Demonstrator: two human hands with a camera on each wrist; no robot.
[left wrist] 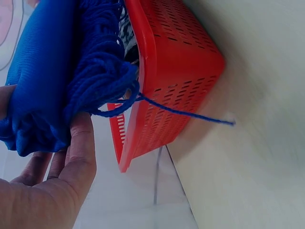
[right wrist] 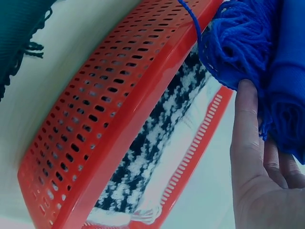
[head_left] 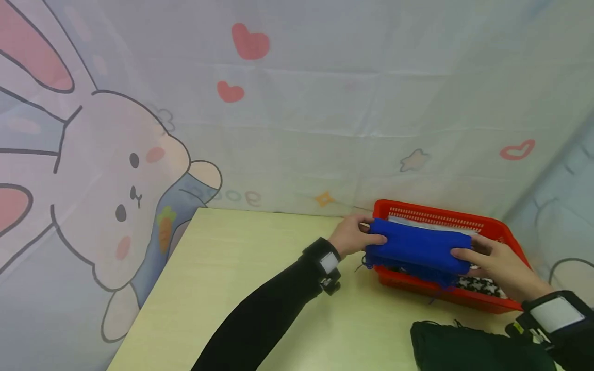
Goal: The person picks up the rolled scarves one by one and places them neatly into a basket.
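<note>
A folded blue scarf (head_left: 419, 246) with a corded fringe (left wrist: 102, 62) is held above the red basket (head_left: 520, 247). My left hand (head_left: 355, 238) grips its left end, thumb on the near side and fingers beyond. At the other end my right hand (head_left: 506, 268) holds it the same way. One loose blue strand hangs past the basket rim in the left wrist view. Inside the basket lie a black-and-white patterned cloth (right wrist: 152, 138) and a white fringed cloth (right wrist: 174, 148), partly hidden by the blue scarf in the head view.
A folded dark green fringed scarf (head_left: 478, 348) lies on the pale table (head_left: 246, 268), in front of the basket and near my right wrist. Behind the table hangs a cloth backdrop (head_left: 315, 113) printed with a rabbit and hearts.
</note>
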